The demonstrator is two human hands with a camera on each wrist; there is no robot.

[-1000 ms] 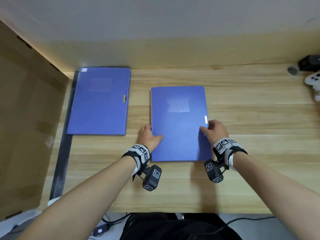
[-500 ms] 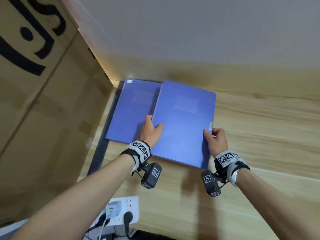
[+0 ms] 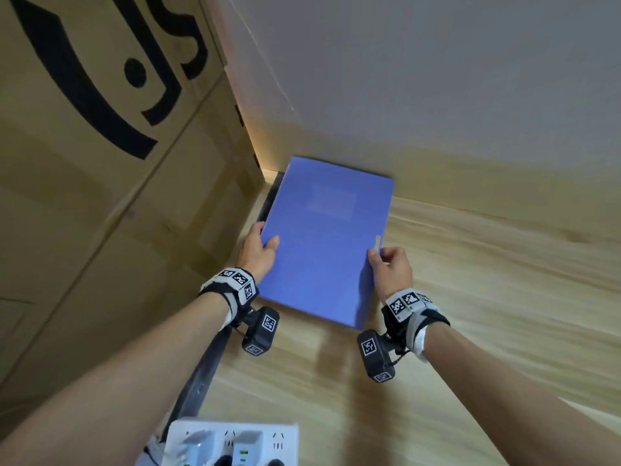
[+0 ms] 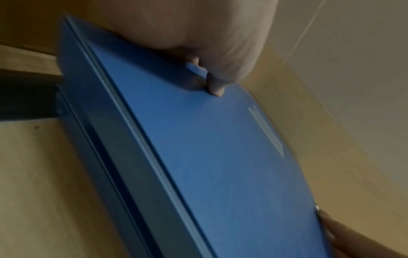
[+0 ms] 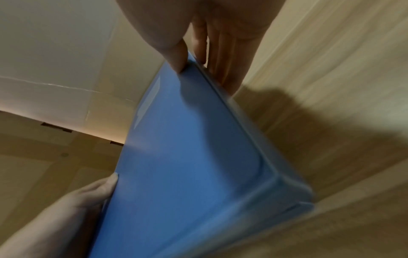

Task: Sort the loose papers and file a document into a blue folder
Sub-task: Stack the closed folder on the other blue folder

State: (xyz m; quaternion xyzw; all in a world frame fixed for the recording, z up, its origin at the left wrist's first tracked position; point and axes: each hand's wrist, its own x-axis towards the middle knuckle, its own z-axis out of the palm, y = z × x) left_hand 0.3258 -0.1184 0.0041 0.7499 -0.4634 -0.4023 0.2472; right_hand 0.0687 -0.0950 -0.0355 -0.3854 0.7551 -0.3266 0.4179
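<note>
Folder carried left, now over the corner stack

Nearest me, a white power strip hangs off the desk's front edge, and my forearms reach over bare wooden desk. My left hand grips the blue folder on its left edge, thumb on the cover; my right hand pinches the right edge just below the metal clasp. A second ago the folder lay mid-desk beside a second one; now it covers that spot, and the left wrist view shows another blue edge directly beneath it. I judge the filing done and this the stacking. Room is tight: the cardboard box stands just left, the wall just beyond; open desk lies right.
</note>
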